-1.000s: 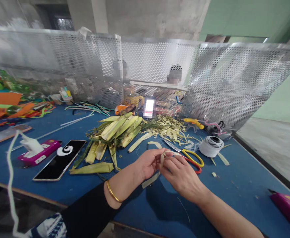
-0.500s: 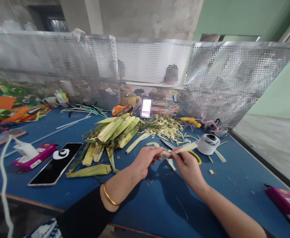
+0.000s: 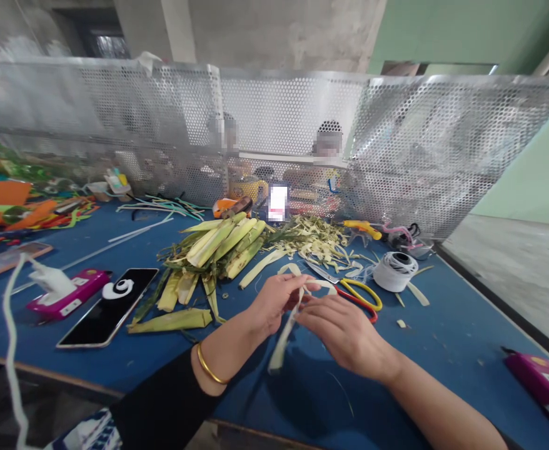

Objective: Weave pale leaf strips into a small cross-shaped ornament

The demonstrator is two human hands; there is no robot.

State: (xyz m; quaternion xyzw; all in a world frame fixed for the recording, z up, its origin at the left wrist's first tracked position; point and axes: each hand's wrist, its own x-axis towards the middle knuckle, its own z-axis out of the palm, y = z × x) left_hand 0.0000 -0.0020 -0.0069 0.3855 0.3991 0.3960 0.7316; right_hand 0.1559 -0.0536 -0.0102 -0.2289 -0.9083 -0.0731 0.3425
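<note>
Pale husk strips [image 3: 281, 344] cross between my fingers, one end hanging down toward the blue table [image 3: 162, 381]. My left hand [image 3: 279, 297], with a gold bangle at the wrist, pinches the strips where they meet. The fingers of my right hand [image 3: 342, 328] are closed round the same strips from the right. Just behind the hands lie scissors [image 3: 361, 297] with red and yellow handles, and a white spool [image 3: 395, 271] is to their right. A pile of green-yellow corn husks [image 3: 225, 247] rests left of the hands, with shredded husk [image 3: 319, 240] behind.
A phone [image 3: 108, 306] and a magenta power strip [image 3: 70, 294] lie at the left, another power strip [image 3: 544, 384] at the right edge. Coloured scraps [image 3: 7, 200] cover the far left. A perforated metal screen [image 3: 284, 112] runs along the back, people behind it.
My right hand has turned palm down and moved slightly left and lower. The strip that pointed up to the right now hangs down in front, and more of the scissors shows.
</note>
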